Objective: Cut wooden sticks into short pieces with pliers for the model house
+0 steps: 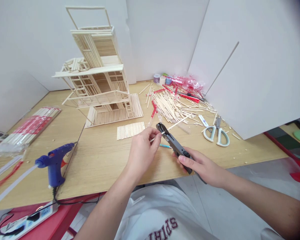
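Thin pale wooden stick point(180, 122): over near half of wood-grain tbl point(97, 166), approx. centre, slants far-right. L hand point(140, 148) pinches near part; R hand point(201, 165) wrapped round dark-grey metal cutter point(175, 144), jaws at stick. Prob. v. light, stiff, brittle; best hold close to jaws. Flat pale stick panel point(130, 130) just beyond L hand, could get bumped. Loose stick pile point(167, 105) far; white-handled scissors point(218, 122) right; blue plastic glue gun point(55, 171) left.

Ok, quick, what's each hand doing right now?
Left hand: closed, pinching a thin wooden stick.
Right hand: closed around the dark cutting tool.
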`<action>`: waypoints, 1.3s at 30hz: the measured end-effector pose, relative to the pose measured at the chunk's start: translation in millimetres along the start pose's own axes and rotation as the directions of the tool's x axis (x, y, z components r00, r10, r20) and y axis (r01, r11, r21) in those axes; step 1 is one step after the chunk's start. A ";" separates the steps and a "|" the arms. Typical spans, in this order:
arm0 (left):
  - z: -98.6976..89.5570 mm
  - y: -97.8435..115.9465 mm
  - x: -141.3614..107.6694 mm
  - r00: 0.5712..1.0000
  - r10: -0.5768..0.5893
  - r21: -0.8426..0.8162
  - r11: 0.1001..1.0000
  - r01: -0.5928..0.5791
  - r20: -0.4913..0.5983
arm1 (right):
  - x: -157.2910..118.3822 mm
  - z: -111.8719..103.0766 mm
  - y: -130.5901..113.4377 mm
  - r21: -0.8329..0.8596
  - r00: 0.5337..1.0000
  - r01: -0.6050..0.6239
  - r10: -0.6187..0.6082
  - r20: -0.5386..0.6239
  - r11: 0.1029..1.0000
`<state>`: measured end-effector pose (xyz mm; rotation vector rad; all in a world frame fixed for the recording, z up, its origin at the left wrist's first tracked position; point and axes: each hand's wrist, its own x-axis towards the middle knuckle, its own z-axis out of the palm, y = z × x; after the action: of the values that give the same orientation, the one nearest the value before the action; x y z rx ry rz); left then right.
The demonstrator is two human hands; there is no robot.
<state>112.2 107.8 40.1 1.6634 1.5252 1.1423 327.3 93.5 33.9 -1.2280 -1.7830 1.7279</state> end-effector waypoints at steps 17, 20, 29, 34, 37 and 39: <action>-1.5 0.0 -2.3 1.000 -0.020 0.008 1.000 0.020 0.008 | 0.6 0.0 1.6 -0.030 1.000 -0.004 0.005 0.012 1.000; -1.2 -0.5 -1.9 1.000 -0.024 0.005 1.000 0.024 0.010 | 0.4 0.2 0.3 -0.029 1.000 -0.007 0.007 0.007 1.000; -1.8 0.6 -0.9 1.000 -0.029 0.004 1.000 0.029 0.009 | 0.6 0.2 1.4 -0.037 1.000 -0.001 0.002 0.007 0.999; -1.7 0.0 -0.3 1.000 -0.026 -0.006 1.000 0.026 0.013 | 0.5 0.4 0.4 -0.032 1.000 -0.005 0.006 0.010 0.999; -1.3 -0.5 -0.3 0.999 -0.030 -0.007 1.000 0.030 0.015 | 0.2 0.4 -0.3 -0.030 1.000 -0.006 0.006 0.004 1.000; -1.3 -0.2 -0.6 0.999 -0.035 -0.003 0.999 0.036 0.016 | 0.1 0.3 -0.2 -0.027 1.000 -0.005 0.005 0.001 1.000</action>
<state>111.0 107.1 40.5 1.6333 1.5362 1.1096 326.9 93.4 34.0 -1.2436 -1.8113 1.7121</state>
